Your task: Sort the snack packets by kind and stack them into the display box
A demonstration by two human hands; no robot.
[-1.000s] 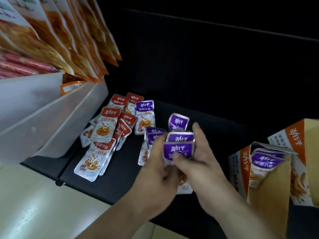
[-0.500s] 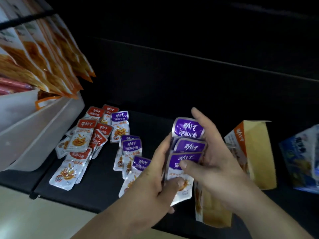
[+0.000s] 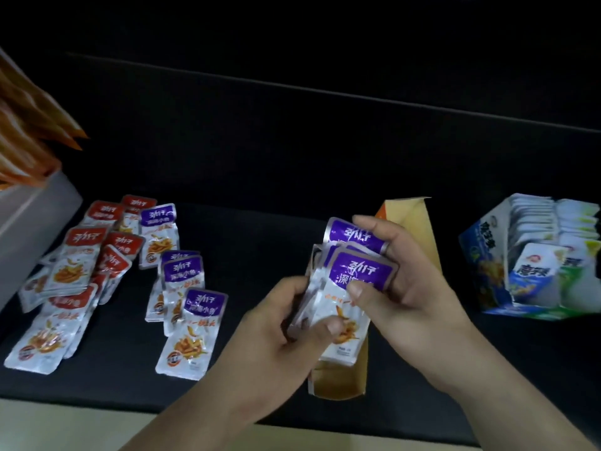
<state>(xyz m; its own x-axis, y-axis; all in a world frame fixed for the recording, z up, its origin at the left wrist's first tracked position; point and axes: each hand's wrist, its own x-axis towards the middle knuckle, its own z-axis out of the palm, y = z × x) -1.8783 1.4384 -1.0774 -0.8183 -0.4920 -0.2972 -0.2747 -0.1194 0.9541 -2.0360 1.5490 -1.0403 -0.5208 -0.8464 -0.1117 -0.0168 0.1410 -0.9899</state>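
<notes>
Both hands hold one fanned stack of purple-topped snack packets (image 3: 356,276) just above the open orange-and-tan display box (image 3: 413,242). My left hand (image 3: 286,323) grips the stack's lower left edge, thumb on the front packet. My right hand (image 3: 403,288) grips the right side, thumb pressing the front purple label, fingers curled over the top packet. More purple packets (image 3: 185,288) lie loose on the dark shelf at centre left. A pile of red-topped packets (image 3: 81,271) lies further left.
A white bin (image 3: 35,216) with tall orange bags (image 3: 29,131) stands at far left. A blue-and-white display box (image 3: 533,255) full of white packets sits at right. The shelf's front edge runs along the bottom, with a pale floor below.
The view has swung right and the blue box has come fully into sight. Both hands carried the purple stack right, over the orange box, and the fan of packets has closed up.
</notes>
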